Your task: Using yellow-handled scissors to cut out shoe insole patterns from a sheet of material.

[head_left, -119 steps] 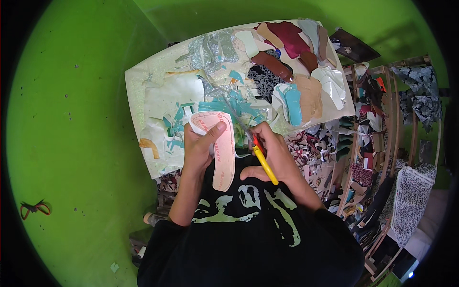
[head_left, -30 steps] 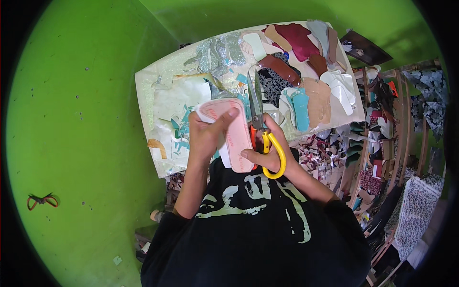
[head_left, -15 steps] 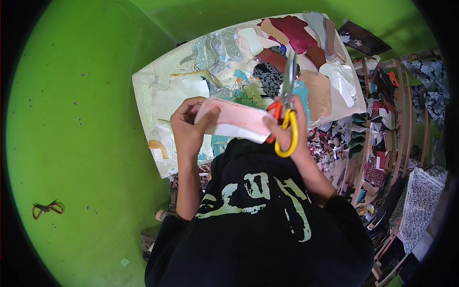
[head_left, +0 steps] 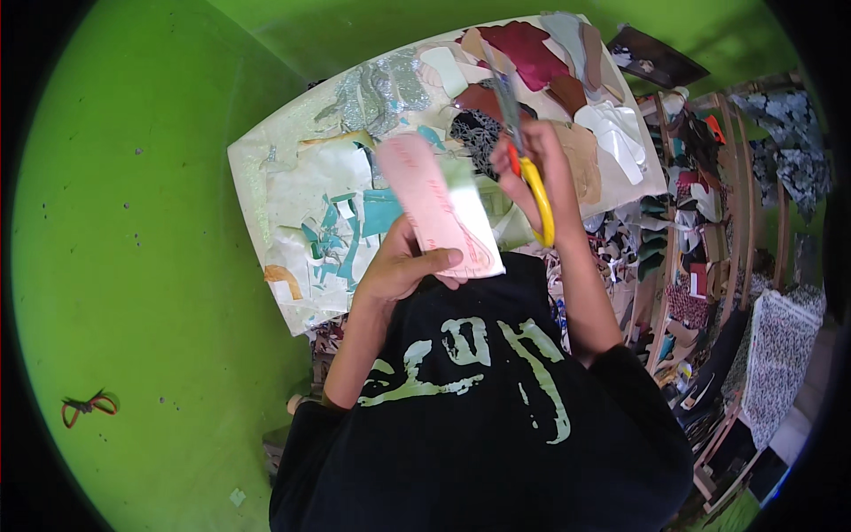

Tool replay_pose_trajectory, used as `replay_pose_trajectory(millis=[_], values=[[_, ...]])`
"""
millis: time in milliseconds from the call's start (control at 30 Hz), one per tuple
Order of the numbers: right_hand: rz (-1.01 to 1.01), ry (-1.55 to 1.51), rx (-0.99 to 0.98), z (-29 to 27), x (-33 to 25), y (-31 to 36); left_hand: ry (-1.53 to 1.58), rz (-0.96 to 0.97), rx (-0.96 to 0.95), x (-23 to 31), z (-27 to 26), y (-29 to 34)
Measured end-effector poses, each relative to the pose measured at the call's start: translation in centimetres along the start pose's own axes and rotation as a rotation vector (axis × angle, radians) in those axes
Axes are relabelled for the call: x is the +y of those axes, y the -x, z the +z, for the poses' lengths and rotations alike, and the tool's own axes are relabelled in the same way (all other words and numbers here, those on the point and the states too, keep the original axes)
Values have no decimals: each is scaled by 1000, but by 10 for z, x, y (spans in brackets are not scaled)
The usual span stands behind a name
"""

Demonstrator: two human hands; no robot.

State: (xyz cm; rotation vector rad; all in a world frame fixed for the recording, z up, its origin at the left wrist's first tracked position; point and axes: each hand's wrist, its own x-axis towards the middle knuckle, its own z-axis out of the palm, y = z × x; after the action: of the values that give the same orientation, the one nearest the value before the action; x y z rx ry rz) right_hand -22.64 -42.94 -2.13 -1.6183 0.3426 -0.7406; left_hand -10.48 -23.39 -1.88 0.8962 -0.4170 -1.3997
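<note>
Pink piece (head_left: 417, 191) | left fingers (head_left: 436, 261) clamp edge | right fingers (head_left: 542, 142) clamp scissors (head_left: 534, 186) | narrow gap between

Through my feed, the scissors (head_left: 513, 124) show shiny metal blades and a smooth, plastic-looking yellow handle (head_left: 538, 199). I see the pink insole-shaped piece (head_left: 417, 182) as matt and papery, silvery scraps (head_left: 386, 89) as glittery, the T-shirt (head_left: 425, 461) as matt cloth.

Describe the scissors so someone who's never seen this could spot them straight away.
Start at the pale table. Over its right half, the right hand holds the scissors, blades pointing away from the body. Their bright yellow handle sets them apart from the flat maroon piece and brown piece beyond.
</note>
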Motion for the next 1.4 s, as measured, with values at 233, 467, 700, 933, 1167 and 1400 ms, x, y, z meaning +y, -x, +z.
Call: replay_pose_trajectory(millis=[233,467,700,933,1167,1400], values=[[273,-2,-231,20,-33,62,51,380,366,13,20,-2],[396,-34,-331,36,-67,65,-284,472,568,-1,22,-3],[419,-68,-291,38,-54,78,-324,505,612,-11,27,-6],[401,62,-358,22,-61,73,-264,490,606,6,39,0],[295,79,-317,9,-60,68,-353,501,572,20,33,4],[286,330,-403,8,-57,70,-335,488,525,20,37,4]])
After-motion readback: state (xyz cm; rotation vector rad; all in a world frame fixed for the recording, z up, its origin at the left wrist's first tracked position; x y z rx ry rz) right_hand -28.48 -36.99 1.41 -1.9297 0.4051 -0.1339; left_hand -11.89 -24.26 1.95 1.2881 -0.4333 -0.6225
